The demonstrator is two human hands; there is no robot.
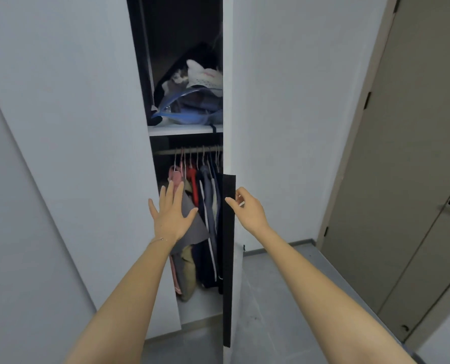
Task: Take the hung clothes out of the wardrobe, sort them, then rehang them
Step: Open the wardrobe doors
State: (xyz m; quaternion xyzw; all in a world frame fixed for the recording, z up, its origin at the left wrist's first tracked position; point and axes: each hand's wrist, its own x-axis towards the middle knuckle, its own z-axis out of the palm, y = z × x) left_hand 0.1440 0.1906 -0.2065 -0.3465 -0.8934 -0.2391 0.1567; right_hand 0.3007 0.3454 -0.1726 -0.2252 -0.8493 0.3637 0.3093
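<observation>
A white wardrobe stands partly open. Its left door (87,153) and right door (284,127) leave a narrow gap. Inside, several hung clothes (205,206) in pink, red, navy, grey and beige hang on hangers from a rail (189,151). My left hand (170,212) is spread flat with straight fingers at the left door's edge, in front of the clothes. My right hand (246,208) curls its fingers round the black handle strip (228,258) on the right door's edge.
An upper shelf (184,128) holds a pile of bags and folded clothing (192,95). A beige room door (415,166) with a black handle stands to the right. Grey floor (284,298) lies below.
</observation>
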